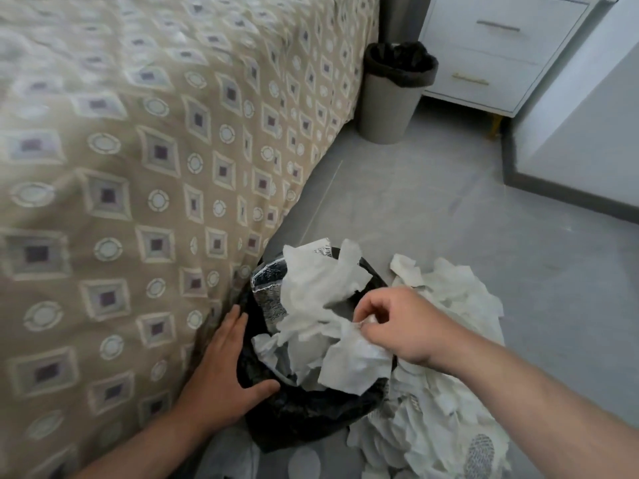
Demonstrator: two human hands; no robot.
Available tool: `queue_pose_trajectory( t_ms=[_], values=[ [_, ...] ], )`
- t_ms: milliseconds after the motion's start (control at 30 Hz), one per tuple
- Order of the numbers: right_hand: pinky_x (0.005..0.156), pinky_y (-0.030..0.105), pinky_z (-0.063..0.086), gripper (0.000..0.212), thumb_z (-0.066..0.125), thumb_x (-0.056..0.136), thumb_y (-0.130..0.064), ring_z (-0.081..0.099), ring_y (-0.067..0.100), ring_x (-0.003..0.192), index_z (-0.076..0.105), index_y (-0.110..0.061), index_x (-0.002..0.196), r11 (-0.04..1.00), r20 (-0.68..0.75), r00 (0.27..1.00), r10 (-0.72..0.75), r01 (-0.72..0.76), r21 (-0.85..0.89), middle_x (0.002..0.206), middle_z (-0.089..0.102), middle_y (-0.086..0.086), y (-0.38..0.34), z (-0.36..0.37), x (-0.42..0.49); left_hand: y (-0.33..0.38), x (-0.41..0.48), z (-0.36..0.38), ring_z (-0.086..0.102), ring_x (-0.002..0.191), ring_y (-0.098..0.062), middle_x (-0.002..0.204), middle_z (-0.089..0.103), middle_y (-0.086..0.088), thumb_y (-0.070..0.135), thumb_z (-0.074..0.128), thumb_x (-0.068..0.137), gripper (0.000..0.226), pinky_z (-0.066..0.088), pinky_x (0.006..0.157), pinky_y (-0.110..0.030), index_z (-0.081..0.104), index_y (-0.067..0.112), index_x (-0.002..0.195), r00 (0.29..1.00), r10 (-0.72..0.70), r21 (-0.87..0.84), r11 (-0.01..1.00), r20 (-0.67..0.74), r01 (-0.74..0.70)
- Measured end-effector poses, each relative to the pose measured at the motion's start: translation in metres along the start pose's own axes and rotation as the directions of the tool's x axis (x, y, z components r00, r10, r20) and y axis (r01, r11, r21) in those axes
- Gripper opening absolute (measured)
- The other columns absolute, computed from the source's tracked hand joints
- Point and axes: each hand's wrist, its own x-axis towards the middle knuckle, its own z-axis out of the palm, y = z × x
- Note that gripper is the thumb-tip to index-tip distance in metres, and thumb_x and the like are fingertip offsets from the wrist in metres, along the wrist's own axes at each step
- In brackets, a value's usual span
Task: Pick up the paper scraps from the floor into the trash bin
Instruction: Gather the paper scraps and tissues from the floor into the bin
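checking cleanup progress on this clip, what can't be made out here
Head view:
- Inside of the trash bin: covered by paper scraps heaped over its mouth.
- Floor pile: near end cut off by the bottom edge.
- Far bin contents: dark, too small.

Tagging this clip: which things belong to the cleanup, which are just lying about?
Job: black-lined trash bin, floor scraps, pinched scrap, right hand, left hand on the bin.
Lying about: bedspread, far bin, white drawers.

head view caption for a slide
Right hand pinches a paper scrap over the near trash bin; left hand rests on its side.
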Motion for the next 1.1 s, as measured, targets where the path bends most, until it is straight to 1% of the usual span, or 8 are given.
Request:
queue_pose_trajectory(
  t_ms=[100,367,533,667,767,967,1033,1100],
  values=[
    [0.06,0.018,0.038,0.017,0.059,0.079,-0.014,0.052,0.009,0.073,0.069,-0.025,0.087,0.981,0.041,0.997,0.072,-0.064,-0.181,0.071,0.053,-0.015,0.014,0.041,0.025,-0.001,0.001,-0.001,-0.011,0.137,0.01,0.15,-0.017,0.024,0.074,0.055,0.049,0.122,-0.001,0.11,-0.014,0.005,0.026,0.15,1.0,0.005,-0.012,1.0,0.012,-0.005],
    [0.079,0.023,0.045,0.024,0.053,0.081,-0.013,0.061,0.024,0.105,0.065,-0.01,0.101,0.956,0.121,0.955,0.269,-0.25,-0.153,0.111,0.067,0.008,0.034,0.097,0.056,-0.003,0.001,-0.001,-0.022,0.131,0.018,0.147,-0.022,0.027,0.076,0.055,0.048,0.124,-0.004,0.108,-0.011,0.004,0.026,0.15,0.999,0.03,-0.026,0.999,0.034,-0.029],
    [0.097,0.027,0.042,0.065,0.061,0.084,-0.046,0.053,0.019,0.122,0.044,-0.016,0.139,0.973,0.167,0.966,0.196,-0.171,-0.153,0.137,0.054,0.002,0.007,0.051,0.018,-0.003,-0.003,-0.014,-0.004,0.144,-0.001,0.156,-0.005,0.021,0.078,0.059,0.057,0.116,-0.002,0.113,-0.012,0.02,0.018,0.149,0.981,0.19,0.014,0.982,-0.039,-0.19],
    [0.094,0.028,0.05,0.041,0.065,0.086,-0.034,0.062,0.006,0.097,0.057,-0.024,0.125,0.99,0.185,0.976,0.115,-0.128,0.06,0.113,0.065,-0.006,0.021,-0.01,-0.034,0.056,0.002,-0.045,0.023,0.143,-0.023,0.153,0.025,-0.007,0.067,0.046,0.081,0.085,0.016,0.117,-0.028,0.034,0.007,0.14,0.82,0.571,0.05,0.82,-0.03,-0.57],
    [0.08,0.033,0.054,0.017,0.062,0.09,-0.02,0.061,0.013,0.083,0.064,-0.017,0.107,0.932,0.043,0.965,0.26,-0.262,0.252,0.092,0.064,-0.001,0.063,-0.045,-0.068,0.125,0.013,-0.05,0.043,0.129,-0.014,0.138,0.047,-0.006,0.054,0.043,0.089,0.058,0.034,0.107,-0.024,0.046,0.013,0.129,0.658,0.732,0.01,0.667,0.176,-0.745],
    [0.064,0.038,0.05,0.011,0.057,0.082,-0.014,0.057,0.021,0.068,0.067,-0.009,0.08,0.787,-0.181,0.792,0.584,-0.497,0.366,0.073,0.062,0.007,0.192,-0.043,-0.12,0.214,0.011,0.046,0.046,0.118,-0.011,0.126,0.049,0.006,0.046,0.045,0.088,0.044,0.034,0.1,-0.02,0.048,0.025,0.127,0.478,0.525,0.007,0.669,0.704,-0.744],
    [0.067,0.037,0.05,0.014,0.057,0.083,-0.011,0.057,0.02,0.07,0.069,-0.004,0.087,0.793,-0.162,0.791,0.59,-0.529,0.301,0.073,0.062,0.005,0.22,-0.036,-0.131,0.221,0.008,0.096,0.04,0.125,-0.014,0.133,0.043,0.004,0.046,0.05,0.088,0.051,0.034,0.103,-0.024,0.041,0.024,0.134,0.562,0.343,0.077,0.802,0.753,-0.592],
    [0.072,0.033,0.048,0.018,0.057,0.085,-0.011,0.058,0.018,0.076,0.07,-0.006,0.098,0.809,-0.168,0.799,0.578,-0.533,0.246,0.081,0.064,0.002,0.238,-0.031,-0.138,0.218,0.003,0.148,0.034,0.13,-0.019,0.14,0.036,-0.001,0.048,0.057,0.084,0.065,0.032,0.103,-0.028,0.033,0.02,0.138,0.738,0.142,0.16,0.933,0.66,-0.322]
  ],
)
